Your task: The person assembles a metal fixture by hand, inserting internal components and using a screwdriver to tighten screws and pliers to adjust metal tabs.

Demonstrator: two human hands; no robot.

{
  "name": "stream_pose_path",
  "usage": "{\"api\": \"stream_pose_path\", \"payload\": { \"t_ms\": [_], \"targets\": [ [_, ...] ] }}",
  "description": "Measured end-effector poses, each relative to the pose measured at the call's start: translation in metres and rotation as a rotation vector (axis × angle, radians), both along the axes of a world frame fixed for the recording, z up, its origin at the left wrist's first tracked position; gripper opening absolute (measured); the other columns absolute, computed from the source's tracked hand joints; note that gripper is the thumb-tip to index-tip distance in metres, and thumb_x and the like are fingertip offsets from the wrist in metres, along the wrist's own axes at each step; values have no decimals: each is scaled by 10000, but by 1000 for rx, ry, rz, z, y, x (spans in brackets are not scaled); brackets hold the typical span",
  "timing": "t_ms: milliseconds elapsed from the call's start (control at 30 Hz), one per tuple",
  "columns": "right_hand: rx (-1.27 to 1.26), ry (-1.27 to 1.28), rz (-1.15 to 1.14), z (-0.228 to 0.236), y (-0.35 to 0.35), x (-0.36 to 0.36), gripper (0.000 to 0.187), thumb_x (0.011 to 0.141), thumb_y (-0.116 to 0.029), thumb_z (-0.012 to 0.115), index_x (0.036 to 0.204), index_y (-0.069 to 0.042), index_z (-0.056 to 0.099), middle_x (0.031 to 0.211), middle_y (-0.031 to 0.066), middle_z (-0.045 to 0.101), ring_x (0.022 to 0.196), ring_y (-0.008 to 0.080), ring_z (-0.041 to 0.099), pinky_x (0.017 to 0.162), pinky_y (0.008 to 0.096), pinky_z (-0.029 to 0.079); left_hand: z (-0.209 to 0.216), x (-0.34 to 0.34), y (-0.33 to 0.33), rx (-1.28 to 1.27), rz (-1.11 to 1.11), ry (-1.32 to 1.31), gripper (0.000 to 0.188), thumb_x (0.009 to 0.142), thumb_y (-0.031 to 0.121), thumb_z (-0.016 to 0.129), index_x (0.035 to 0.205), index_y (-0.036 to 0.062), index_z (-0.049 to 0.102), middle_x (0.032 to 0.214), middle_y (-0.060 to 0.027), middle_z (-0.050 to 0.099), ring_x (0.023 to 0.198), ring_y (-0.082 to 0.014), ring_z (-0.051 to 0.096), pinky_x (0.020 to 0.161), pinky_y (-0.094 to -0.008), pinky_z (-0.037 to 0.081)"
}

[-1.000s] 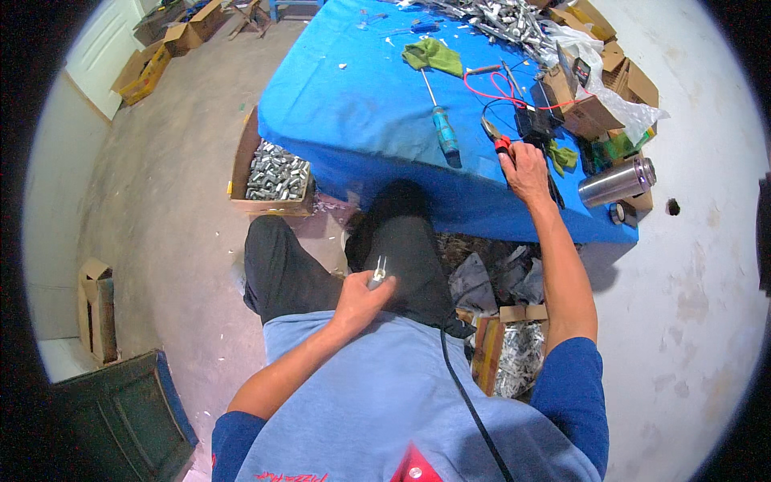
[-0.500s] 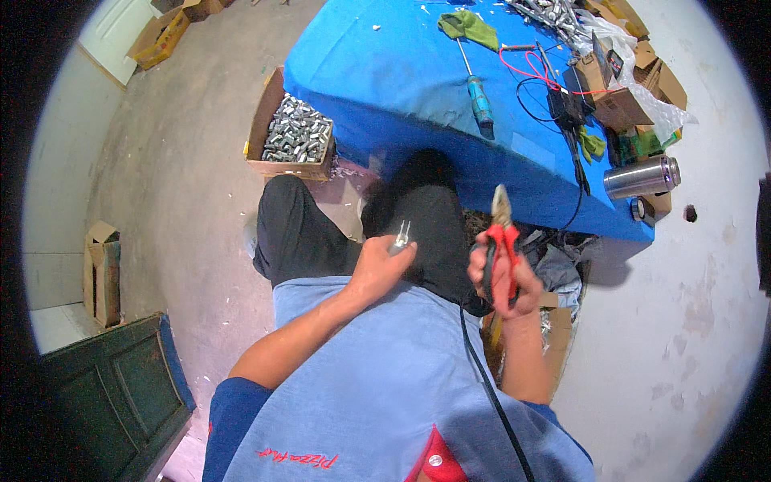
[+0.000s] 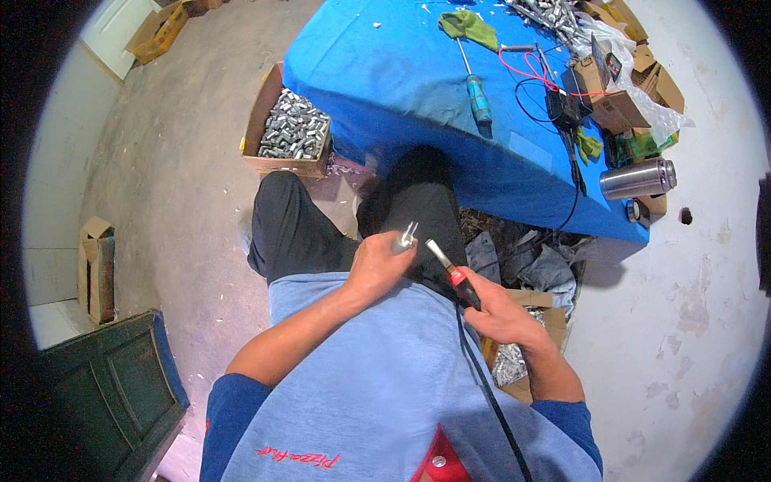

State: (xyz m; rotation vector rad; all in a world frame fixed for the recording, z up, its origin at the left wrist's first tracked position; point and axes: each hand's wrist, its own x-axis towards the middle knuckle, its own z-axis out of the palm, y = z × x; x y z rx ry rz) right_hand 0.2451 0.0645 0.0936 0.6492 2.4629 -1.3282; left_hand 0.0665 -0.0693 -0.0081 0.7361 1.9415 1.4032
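I sit with my black-trousered knees under a blue-covered table (image 3: 401, 72). My left hand (image 3: 377, 263) is closed around a small silvery metal part (image 3: 407, 236) whose two prongs stick up out of the fist. My right hand (image 3: 499, 312) grips red-handled pliers (image 3: 450, 269), jaws pointing up-left toward the part, a short gap between them. Both hands are held over my lap, close to my light blue shirt. A black cable (image 3: 490, 394) runs down across my chest.
On the table lie a blue-handled screwdriver (image 3: 475, 92), a green cloth (image 3: 470, 28), red and black wires (image 3: 534, 68), cardboard boxes (image 3: 618, 88) and a steel flask (image 3: 638, 178). A cardboard box of silvery metal parts (image 3: 291, 128) stands on the concrete floor at left. Scrap and boxes lie at right.
My right hand took the red-handled pliers from the table and brought them down to my lap, now close to the metal part. The left hand stayed put, holding the part.
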Motion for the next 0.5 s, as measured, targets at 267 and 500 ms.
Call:
{"api": "stream_pose_path", "payload": {
  "t_ms": [267, 500],
  "targets": [
    [-567, -315, 32, 5, 18, -19, 420, 767, -113, 575, 1175, -20, 539, 820, 49, 570, 678, 136, 578, 617, 321, 532, 8, -4, -2, -107, -33, 95, 244, 839, 215, 662, 848, -29, 662, 620, -154, 600, 551, -188, 567, 558, -366, 451],
    [-823, -388, -176, 11, 27, -31, 488, 688, -132, 633, 1141, 45, 593, 924, 68, 634, 753, 139, 628, 572, 275, 573, 7, -5, -3, -90, -46, 52, 227, 785, 181, 650, 869, -28, 672, 674, -194, 631, 596, -263, 631, 598, -385, 485]
  ]
}}
